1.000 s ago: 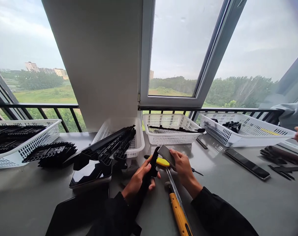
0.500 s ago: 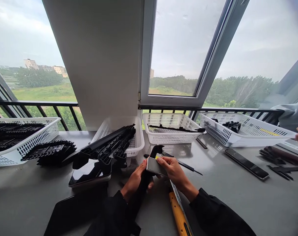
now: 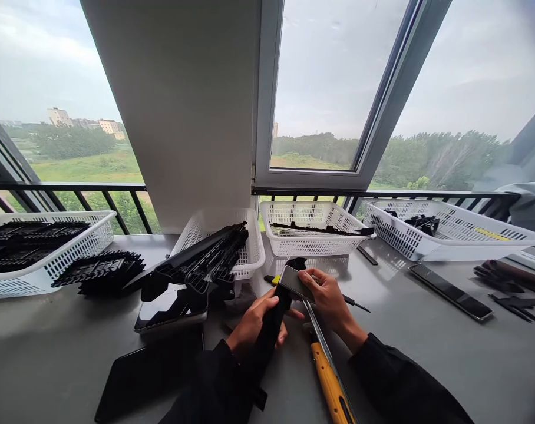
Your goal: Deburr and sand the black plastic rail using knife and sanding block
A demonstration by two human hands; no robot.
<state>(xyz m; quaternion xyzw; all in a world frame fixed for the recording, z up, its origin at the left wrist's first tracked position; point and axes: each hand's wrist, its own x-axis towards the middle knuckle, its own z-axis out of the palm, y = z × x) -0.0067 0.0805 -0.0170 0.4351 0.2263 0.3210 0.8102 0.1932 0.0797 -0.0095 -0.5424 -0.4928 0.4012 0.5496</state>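
My left hand point(image 3: 250, 324) is wrapped round a long black plastic part point(image 3: 270, 333), which slants up from my sleeve. In my right hand point(image 3: 332, 303) is a flat, light grey rectangular block point(image 3: 295, 284), its thumb and fingers closed on the edges. The block lies against the upper end of the black part, hiding some of it. Below my right hand rests a yellow-handled tool point(image 3: 330, 380) with a long metal strip. A thin dark tool point(image 3: 356, 304) lies on the table behind my right hand, partly covered.
White baskets with black parts line the window side, including a left basket point(image 3: 82, 250) and a right basket point(image 3: 444, 250). Black mouldings point(image 3: 210, 256) stick out of another. A phone-like dark slab point(image 3: 451, 292) lies at right, a black flat panel point(image 3: 148, 377) at front left.
The grey block has shifted against the black part, and my right thumb and fingers sit differently on it. The view has turned slightly left. A hand at the far right edge is no longer visible.
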